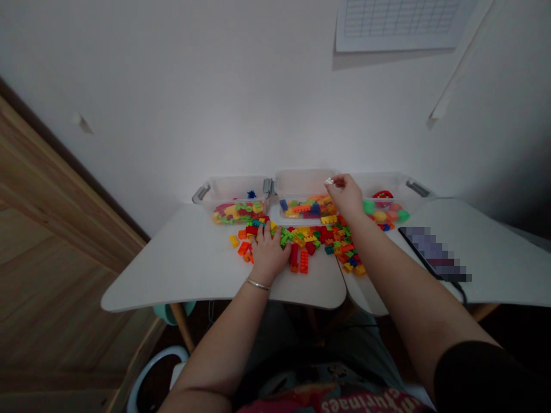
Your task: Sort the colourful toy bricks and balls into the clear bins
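My left hand (270, 249) lies with fingers spread on a pile of colourful toy building bricks (303, 235). A red brick (294, 255) and an orange brick (304, 261) lie just right of its thumb. Raised over the middle clear plastic bin (301, 182), my right hand (346, 192) pinches a small white piece (329, 182) whose exact kind I cannot make out. Bricks in blue, orange and yellow fill the bottom of that bin. More bricks (349, 249) spread over the table below my right forearm.
The left bin (235, 186) holds red, yellow and green pieces. In the right bin (398, 182) are coloured balls (380, 216) and a red item (382, 195). A phone with a cable (430, 252) lies on the white table (172, 269) at right. A wall stands behind.
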`<state>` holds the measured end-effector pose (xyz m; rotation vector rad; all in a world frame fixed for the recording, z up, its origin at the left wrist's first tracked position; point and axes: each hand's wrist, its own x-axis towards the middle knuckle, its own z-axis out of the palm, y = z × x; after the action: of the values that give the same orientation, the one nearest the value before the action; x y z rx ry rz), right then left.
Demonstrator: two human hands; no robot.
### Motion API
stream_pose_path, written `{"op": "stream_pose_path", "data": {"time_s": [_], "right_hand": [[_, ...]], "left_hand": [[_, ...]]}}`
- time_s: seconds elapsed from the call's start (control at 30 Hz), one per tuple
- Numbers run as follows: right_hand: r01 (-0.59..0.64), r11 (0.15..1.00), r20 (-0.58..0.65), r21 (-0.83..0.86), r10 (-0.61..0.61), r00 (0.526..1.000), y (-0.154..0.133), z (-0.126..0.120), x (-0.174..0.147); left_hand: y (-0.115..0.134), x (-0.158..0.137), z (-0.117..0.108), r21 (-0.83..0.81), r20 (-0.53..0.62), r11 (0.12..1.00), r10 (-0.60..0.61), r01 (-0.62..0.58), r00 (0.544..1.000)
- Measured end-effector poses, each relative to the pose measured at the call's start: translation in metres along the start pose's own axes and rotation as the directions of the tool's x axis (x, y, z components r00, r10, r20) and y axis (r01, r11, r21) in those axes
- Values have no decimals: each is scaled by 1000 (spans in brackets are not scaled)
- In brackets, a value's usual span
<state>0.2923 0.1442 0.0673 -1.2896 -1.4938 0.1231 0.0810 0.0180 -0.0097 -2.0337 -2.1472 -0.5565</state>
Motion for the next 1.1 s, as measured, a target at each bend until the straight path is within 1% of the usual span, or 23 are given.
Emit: {"op": "stream_pose_path", "data": {"time_s": [0.13,0.2,0.3,0.37,0.4,0.47,0.53,0.57,0.6,0.67,0.7,0.77,0.87,0.97,1.1], "right_hand": [[-35,989,82,-142,47,995,-3,2,0],[-43,984,117,-175,64,991,-4,1,0],[-58,989,151,-136,78,985,-2,0,0],[-38,995,169,-95,54,984,-1,-1,-3],[-9,997,164,-82,23,986,-1,-2,-7],[78,994,109,-76,-70,992,-4,-6,-18],[181,979,46,-94,-177,983,-8,-10,-36],[231,967,46,-105,-228,973,-10,-11,-46],[280,954,75,-107,-273,959,-12,-12,-57],[365,926,200,-94,-341,918,-13,-13,-79],[393,914,271,-99,-355,895,-13,-13,-90],[421,893,377,-159,-339,862,-12,-12,-110],[434,848,449,-303,-275,850,-7,-11,-133],[422,817,449,-394,-229,864,-2,-11,-145],[432,804,434,-409,-245,867,0,-14,-149]], "left_hand": [[0,0,-1,2,13,1000,-1,1,1000],[0,0,0,7,3,1000,2,-2,1000],[-1,0,1,12,-13,1000,5,-4,1000],[-1,-1,1,13,-14,1000,2,-2,1000],[0,-1,1,13,-12,1000,2,-2,1000],[0,-1,0,14,-11,1000,4,-4,1000],[1,-1,-1,13,-8,1000,3,-2,1000],[1,-1,-2,14,-6,1000,1,0,1000],[1,-1,-2,15,-3,1000,-1,1,1000],[1,-1,-2,18,0,1000,0,0,1000],[1,-1,-2,18,-1,1000,2,-2,1000],[1,-2,-1,14,-1,1000,6,-6,1000],[0,-2,-1,6,0,1000,8,-8,1000],[1,-2,-1,-3,-1,1000,4,-4,1000],[2,-2,-2,0,-4,1000,-2,2,1000]]}}
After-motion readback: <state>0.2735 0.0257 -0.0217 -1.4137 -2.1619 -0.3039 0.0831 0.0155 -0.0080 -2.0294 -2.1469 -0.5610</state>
